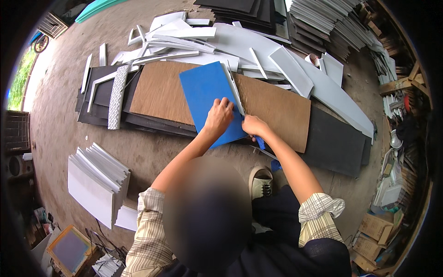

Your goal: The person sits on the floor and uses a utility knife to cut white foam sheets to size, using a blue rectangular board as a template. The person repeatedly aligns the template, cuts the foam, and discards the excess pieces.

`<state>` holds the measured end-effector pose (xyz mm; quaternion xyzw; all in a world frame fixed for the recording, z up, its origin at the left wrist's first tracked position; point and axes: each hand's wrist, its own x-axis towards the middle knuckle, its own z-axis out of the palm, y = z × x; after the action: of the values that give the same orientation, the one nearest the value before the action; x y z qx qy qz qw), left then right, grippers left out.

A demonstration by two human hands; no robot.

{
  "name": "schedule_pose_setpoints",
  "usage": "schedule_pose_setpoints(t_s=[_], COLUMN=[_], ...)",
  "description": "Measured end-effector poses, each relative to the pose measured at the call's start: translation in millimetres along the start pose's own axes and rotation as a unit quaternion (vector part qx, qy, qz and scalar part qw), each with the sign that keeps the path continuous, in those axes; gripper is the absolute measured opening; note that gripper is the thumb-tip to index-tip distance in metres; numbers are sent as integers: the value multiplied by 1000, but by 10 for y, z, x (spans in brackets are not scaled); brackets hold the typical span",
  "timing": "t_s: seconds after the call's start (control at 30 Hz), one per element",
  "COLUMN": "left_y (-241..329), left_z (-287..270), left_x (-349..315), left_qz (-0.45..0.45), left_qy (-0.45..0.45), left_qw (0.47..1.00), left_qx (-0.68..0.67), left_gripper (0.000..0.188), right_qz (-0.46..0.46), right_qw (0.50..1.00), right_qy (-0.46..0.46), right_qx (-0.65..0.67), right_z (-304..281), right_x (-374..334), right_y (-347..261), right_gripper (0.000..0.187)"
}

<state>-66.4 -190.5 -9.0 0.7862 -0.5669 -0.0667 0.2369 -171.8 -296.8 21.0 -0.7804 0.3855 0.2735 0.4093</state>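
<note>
A rectangular blue board (205, 90) lies tilted across a brown wood-grained board (161, 92). With bent, slightly parted fingers, my left hand (219, 115) presses down on the blue board's face, holding nothing. At the blue board's lower right edge, my right hand (254, 126) is closed around a cutter with a blue handle (260, 142); its blade is hidden. A narrow white strip (234, 87) runs along the blue board's right edge, above my right hand.
Dark sheets (330, 143) lie under the brown board. White offcuts (180, 44) and long white panels (304, 69) are heaped beyond it. A stack of white sheets (94, 184) stands at the left. My shoe (261, 182) is close to the work. Cardboard boxes (374, 231) sit at the lower right.
</note>
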Motion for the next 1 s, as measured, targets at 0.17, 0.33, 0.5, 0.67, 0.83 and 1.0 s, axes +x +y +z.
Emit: schedule_pose_setpoints(t_s=[0.17,0.33,0.5,0.67,0.83,1.0], left_y=[391,235,135,170,175,202], left_z=[-52,104,92,121,157,191], left_x=[-449,-405,-232,-213,-223,-248], left_qz=[29,25,35,24,14,8], left_qy=[-40,-10,-24,-22,-12,-7], left_qw=[994,990,992,991,989,987], left_qx=[102,135,115,131,147,163], left_gripper=[80,101,97,97,98,97], right_qz=[-8,-41,2,8,17,17], right_qw=[1000,998,998,998,998,997], right_qy=[-13,15,2,19,-7,67], right_qx=[-13,-54,-64,-66,-66,-23], right_z=[-20,-55,-193,-134,-10,300], right_x=[22,130,308,344,185,-129], right_y=[53,-12,-72,-63,70,352], right_gripper=[32,39,45,42,39,37])
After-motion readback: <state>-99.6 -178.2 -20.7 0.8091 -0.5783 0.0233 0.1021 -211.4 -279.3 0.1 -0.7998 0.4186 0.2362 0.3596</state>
